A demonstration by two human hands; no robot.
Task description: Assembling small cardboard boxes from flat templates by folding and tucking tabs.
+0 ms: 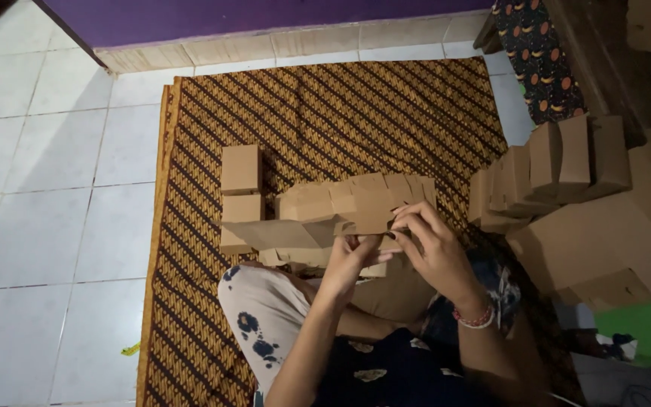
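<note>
Left hand [352, 256] and right hand [431, 245] both pinching a flat cardboard box blank [374, 212] above the patterned mat [340, 105], folded small boxes [240, 197] just left of the blank, contents not visible, row of upright boxes [548, 169] to its right.

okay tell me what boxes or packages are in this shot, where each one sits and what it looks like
Half-folded box: plain brown cardboard, flaps up, held by the left hand and right hand over the patterned mat.
Finished boxes: a column of small square brown cartons on the mat, left of the hands.
Stack of boxes: brown cartons leaning in a row at right.
Flat cardboard: large brown sheets below that row.
No labels, signs or screens show.
</note>
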